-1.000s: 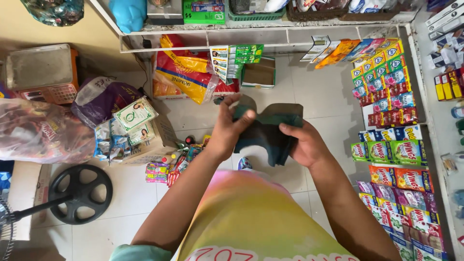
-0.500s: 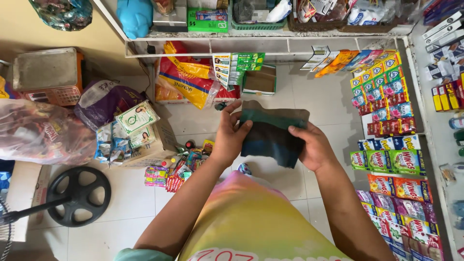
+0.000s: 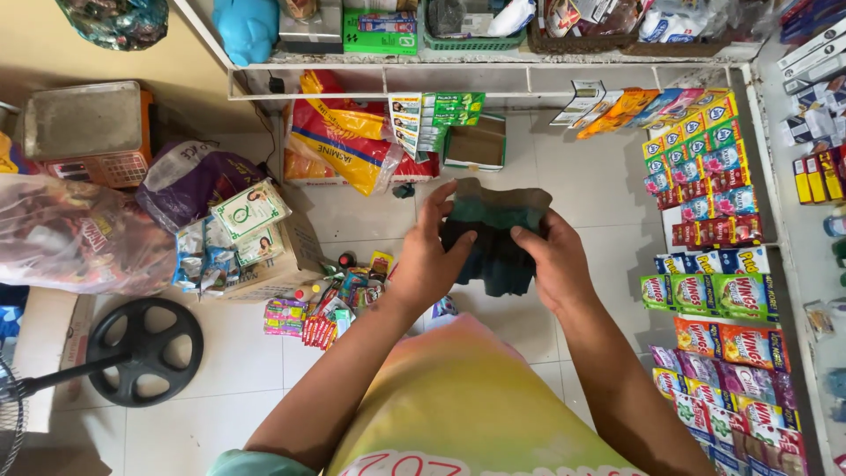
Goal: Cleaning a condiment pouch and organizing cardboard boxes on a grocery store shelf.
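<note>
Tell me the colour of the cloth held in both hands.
Dark teal green cloth, darker and almost black lower down; it shows best in the head view.

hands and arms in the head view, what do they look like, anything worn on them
Both hands, left hand and right hand, are bare: no gloves, rings, watch or bracelets show. The forearms are uncovered too. A pale green short sleeve shows at the left upper arm, part of a yellow-pink tie-dye shirt.

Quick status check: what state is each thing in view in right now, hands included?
Left hand: gripping the dark green cloth.
Right hand: gripping the cloth too.
Dark green cloth: bunched, held off the floor.
Cardboard box: open, on its side.
Clear plastic bag: full, lying down.
Fan base: flat on the floor.
</note>
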